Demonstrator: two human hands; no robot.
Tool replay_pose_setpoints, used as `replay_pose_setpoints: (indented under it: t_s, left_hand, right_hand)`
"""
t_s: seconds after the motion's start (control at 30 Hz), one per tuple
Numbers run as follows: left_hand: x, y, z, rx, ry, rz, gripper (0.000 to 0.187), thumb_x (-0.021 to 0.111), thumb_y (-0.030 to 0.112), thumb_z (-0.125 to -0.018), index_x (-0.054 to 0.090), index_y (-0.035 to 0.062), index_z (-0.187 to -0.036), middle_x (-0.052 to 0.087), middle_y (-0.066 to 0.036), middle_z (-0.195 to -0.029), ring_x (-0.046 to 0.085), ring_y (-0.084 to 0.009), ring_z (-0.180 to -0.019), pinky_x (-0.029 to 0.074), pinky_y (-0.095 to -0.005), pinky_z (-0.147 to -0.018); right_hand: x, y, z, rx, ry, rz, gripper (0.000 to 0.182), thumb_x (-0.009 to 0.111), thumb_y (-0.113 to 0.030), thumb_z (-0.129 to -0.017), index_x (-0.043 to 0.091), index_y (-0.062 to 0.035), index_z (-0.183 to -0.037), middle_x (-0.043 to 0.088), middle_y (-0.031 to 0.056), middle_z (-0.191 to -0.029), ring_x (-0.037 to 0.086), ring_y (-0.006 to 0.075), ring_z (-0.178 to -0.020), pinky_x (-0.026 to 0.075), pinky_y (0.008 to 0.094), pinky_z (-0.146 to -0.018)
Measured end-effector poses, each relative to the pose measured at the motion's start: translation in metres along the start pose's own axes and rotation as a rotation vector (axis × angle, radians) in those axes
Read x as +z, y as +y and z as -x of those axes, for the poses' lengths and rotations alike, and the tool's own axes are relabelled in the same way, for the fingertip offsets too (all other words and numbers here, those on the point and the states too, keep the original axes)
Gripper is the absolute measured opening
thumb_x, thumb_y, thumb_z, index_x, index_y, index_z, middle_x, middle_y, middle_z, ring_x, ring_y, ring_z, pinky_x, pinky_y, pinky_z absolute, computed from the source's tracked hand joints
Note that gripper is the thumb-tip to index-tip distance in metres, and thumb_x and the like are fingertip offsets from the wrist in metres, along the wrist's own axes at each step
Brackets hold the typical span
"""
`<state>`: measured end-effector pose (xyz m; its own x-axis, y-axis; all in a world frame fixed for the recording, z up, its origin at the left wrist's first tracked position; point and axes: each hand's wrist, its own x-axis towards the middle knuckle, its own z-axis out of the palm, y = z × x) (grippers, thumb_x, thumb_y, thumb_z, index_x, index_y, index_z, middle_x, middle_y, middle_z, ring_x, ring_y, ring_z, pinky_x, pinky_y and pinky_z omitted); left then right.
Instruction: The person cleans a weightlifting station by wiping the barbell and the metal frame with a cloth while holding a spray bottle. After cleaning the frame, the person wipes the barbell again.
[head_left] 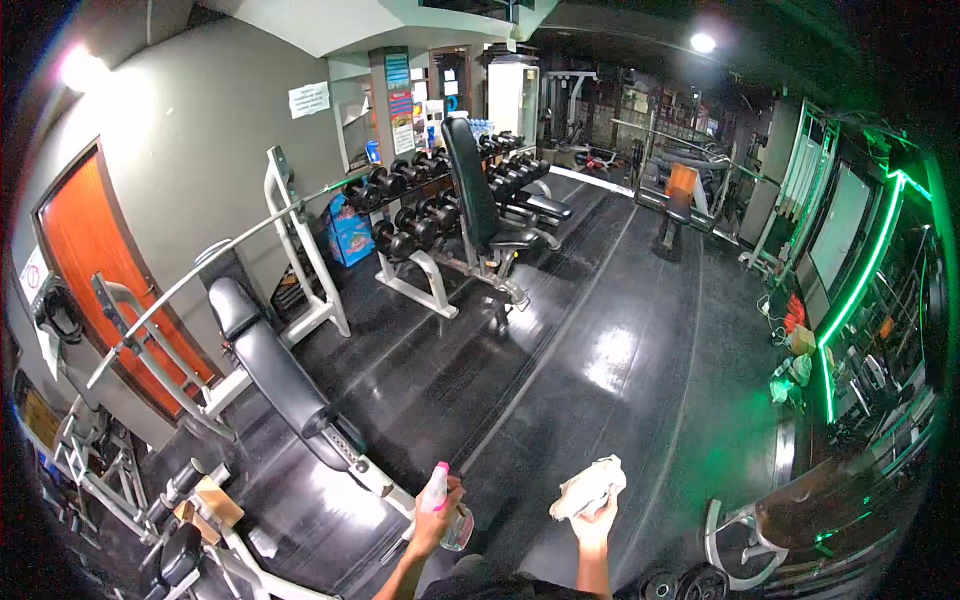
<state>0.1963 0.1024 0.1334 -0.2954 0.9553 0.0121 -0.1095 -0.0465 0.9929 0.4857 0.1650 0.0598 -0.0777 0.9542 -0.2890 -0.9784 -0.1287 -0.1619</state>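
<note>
My left hand (pixel 432 522) is wrapped around the neck of a clear spray bottle (pixel 458 532) with a pink-and-white trigger head, held low in front of me. My right hand (pixel 597 522) grips a bunched, off-white cloth (pixel 588 488), which spreads above the fingers. Both hands are in the air over the dark floor. Nearest to the left hand is the lower end of a black padded incline bench (pixel 290 370), whose pale frame runs down beside the bottle.
A barbell (pixel 230 247) lies across the bench's uprights. Beyond stand a dumbbell rack (pixel 420 215) and an upright bench (pixel 478 190). Weight plates (pixel 690 583) sit at lower right, and clutter (pixel 795 365) lines the right wall. Black rubber floor (pixel 600 380) runs between.
</note>
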Motion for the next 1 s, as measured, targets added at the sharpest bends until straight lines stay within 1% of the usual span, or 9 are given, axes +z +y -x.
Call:
replay_pose_setpoints:
  t_s: [0.13,0.2,0.27,0.3,0.33,0.4,0.5,0.73,1.0]
  left_hand:
    - [0.011,0.0,-0.025,-0.049,0.076,0.074,0.016,0.065,0.011,-0.086,0.059,0.0017,-0.098,0.059,-0.003,-0.077,0.058,-0.0106,-0.06,0.048,-0.0264,-0.056]
    - [0.018,0.005,-0.037,-0.089,0.106,0.005,0.013,0.062,0.008,-0.087,0.058,0.0012,-0.097,0.059,-0.003,-0.076,0.058,-0.0108,-0.06,0.048,-0.0268,-0.056]
    - [0.016,-0.022,-0.063,-0.078,0.095,-0.052,0.014,0.058,0.003,-0.088,0.056,-0.0004,-0.101,0.059,-0.004,-0.075,0.058,-0.0108,-0.059,0.05,-0.0271,-0.055]
    - [0.021,-0.027,-0.077,-0.074,0.123,-0.066,0.015,0.059,0.003,-0.087,0.056,-0.0006,-0.101,0.059,-0.004,-0.075,0.058,-0.0106,-0.058,0.05,-0.0271,-0.055]
    - [0.027,-0.031,-0.089,-0.076,0.154,-0.078,0.016,0.059,0.004,-0.087,0.056,-0.0008,-0.102,0.06,-0.005,-0.075,0.058,-0.0105,-0.057,0.049,-0.0271,-0.054]
    - [0.038,-0.032,-0.114,-0.009,0.201,-0.069,0.017,0.06,0.005,-0.086,0.057,-0.0018,-0.101,0.061,-0.006,-0.076,0.058,-0.0108,-0.055,0.049,-0.0272,-0.053]
    - [0.048,-0.027,-0.15,-0.019,0.159,-0.045,0.017,0.062,0.005,-0.085,0.058,-0.0027,-0.099,0.06,-0.005,-0.076,0.058,-0.0116,-0.056,0.049,-0.0267,-0.053]
    - [0.071,-0.022,-0.265,0.099,0.123,0.0,0.008,0.06,0.001,-0.084,0.056,0.0008,-0.091,0.057,-0.004,-0.075,0.058,-0.011,-0.058,0.048,-0.0264,-0.053]
    - [0.061,-0.008,-0.335,-0.094,0.214,0.066,0.012,0.062,0.004,-0.087,0.059,0.0011,-0.098,0.059,-0.004,-0.076,0.058,-0.0101,-0.058,0.047,-0.0255,-0.054]
  right_hand:
    - [-0.021,-0.006,-0.034,0.109,-0.03,-0.166,0.047,0.051,-0.043,-0.09,0.053,-0.0121,-0.125,0.062,0.0091,-0.114,0.059,0.0309,-0.107,0.046,0.0533,-0.093]
    - [-0.029,-0.006,-0.051,0.086,-0.026,-0.09,0.048,0.049,-0.045,-0.091,0.053,-0.0118,-0.125,0.062,0.0092,-0.114,0.06,0.0306,-0.106,0.047,0.0519,-0.092]
    - [-0.001,0.0,-0.063,0.082,-0.194,0.038,0.048,0.045,-0.047,-0.092,0.054,-0.0126,-0.124,0.063,0.009,-0.114,0.061,0.0302,-0.103,0.049,0.0518,-0.089]
    - [0.001,-0.001,-0.073,0.087,-0.098,0.13,0.047,0.04,-0.044,-0.094,0.052,-0.0145,-0.128,0.063,0.0078,-0.114,0.06,0.0294,-0.105,0.048,0.0516,-0.089]
    - [0.013,-0.002,-0.084,0.119,-0.054,0.041,0.047,0.042,-0.045,-0.094,0.053,-0.0151,-0.128,0.062,0.0077,-0.117,0.06,0.0314,-0.105,0.047,0.0528,-0.091]
    - [0.03,0.0,-0.114,0.133,0.007,0.173,0.047,0.043,-0.047,-0.094,0.053,-0.0154,-0.128,0.061,0.0069,-0.121,0.057,0.0323,-0.11,0.044,0.0539,-0.096]
    - [0.068,0.005,-0.158,0.161,-0.058,0.288,0.05,0.044,-0.048,-0.095,0.049,-0.0151,-0.132,0.055,0.0073,-0.13,0.051,0.0316,-0.12,0.038,0.0535,-0.102]
    - [0.137,0.005,-0.284,0.224,-0.17,0.346,0.05,0.042,-0.049,-0.096,0.047,-0.0149,-0.132,0.055,0.0068,-0.128,0.053,0.0303,-0.118,0.041,0.0525,-0.101]
    - [0.14,0.024,-0.367,0.26,-0.075,0.3,0.056,0.05,-0.056,-0.089,0.052,-0.0165,-0.128,0.058,0.0052,-0.125,0.055,0.03,-0.115,0.044,0.0515,-0.097]
